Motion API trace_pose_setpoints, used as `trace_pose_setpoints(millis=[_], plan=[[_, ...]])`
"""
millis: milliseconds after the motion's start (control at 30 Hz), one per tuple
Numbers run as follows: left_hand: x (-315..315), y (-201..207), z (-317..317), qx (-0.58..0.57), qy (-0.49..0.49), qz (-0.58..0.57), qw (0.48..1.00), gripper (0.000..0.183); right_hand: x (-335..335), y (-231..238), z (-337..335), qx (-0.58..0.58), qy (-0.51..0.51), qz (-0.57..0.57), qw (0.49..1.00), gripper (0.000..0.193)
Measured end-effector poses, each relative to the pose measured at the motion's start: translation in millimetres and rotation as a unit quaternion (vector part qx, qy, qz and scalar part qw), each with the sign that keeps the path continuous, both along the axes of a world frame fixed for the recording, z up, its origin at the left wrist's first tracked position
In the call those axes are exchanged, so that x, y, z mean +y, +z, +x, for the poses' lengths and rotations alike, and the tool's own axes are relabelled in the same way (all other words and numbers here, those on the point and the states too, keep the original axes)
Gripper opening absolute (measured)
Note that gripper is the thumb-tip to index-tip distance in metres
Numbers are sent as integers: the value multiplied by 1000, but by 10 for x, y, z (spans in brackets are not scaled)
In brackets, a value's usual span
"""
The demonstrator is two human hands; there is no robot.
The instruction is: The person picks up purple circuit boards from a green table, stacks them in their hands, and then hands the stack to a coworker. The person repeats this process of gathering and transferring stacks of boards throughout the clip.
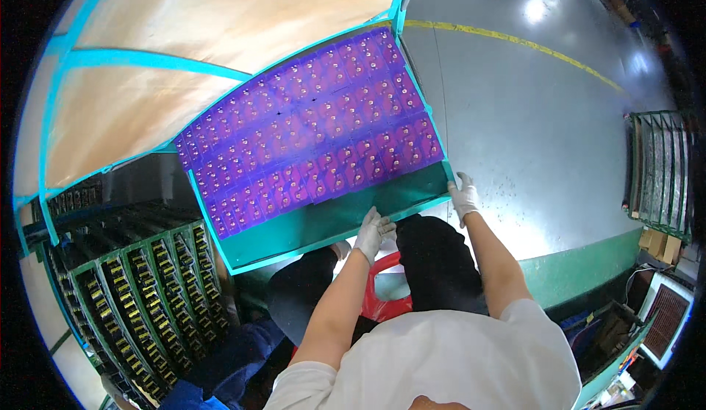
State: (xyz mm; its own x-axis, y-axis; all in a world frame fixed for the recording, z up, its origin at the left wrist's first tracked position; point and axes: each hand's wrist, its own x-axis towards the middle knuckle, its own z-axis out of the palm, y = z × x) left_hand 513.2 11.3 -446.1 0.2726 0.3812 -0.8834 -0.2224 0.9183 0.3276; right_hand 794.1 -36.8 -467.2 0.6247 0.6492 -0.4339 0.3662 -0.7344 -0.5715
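Note:
A green-topped table (323, 222) with turquoise edges stands in front of me. Rows of purple panels (316, 130) cover most of it, side by side, each dotted with small shiny points. My left hand (373, 233), in a white glove, is at the near edge of the table with its fingers stretched out and nothing visible in them. Gloved in white too, my right hand (463, 197) is by the table's near right corner. Its fingers are apart and seem to touch the corner; it holds nothing that I can see.
Slatted green racks (140, 300) with black and yellow parts stand at the lower left. A turquoise frame with pale panels (220, 13) rises behind the table. A red stool (382, 303) is beneath me. Another rack (658, 171) and cardboard boxes (665, 247) stand far right.

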Motion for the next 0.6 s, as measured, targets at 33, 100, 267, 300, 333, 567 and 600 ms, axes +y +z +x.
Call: trace_pose_setpoints(millis=[33, 100, 267, 300, 333, 567, 600], plan=[[58, 56, 93, 11, -21, 30, 999, 61, 67, -56, -68, -19, 18, 26, 999, 63], [210, 141, 334, 85, -75, 90, 990, 58, 191, -118, -144, -64, 71, -11, 995, 82], [577, -156, 668, 177, -63, 149, 971, 35, 608, -234, -95, -166, 169, -23, 971, 98], [565, -392, 633, 184, -64, 141, 971, 29, 699, -210, -85, -181, 189, -23, 965, 99], [600, -478, 634, 190, -67, 132, 971, 24, 791, -113, -88, -181, 219, -65, 956, 100], [653, -569, 703, 157, -17, 144, 977, 22, 947, -384, -116, -235, 211, -39, 948, 94], [658, -548, 704, 158, -26, 143, 977, 22, 895, -499, -120, -251, 212, -6, 945, 93]])
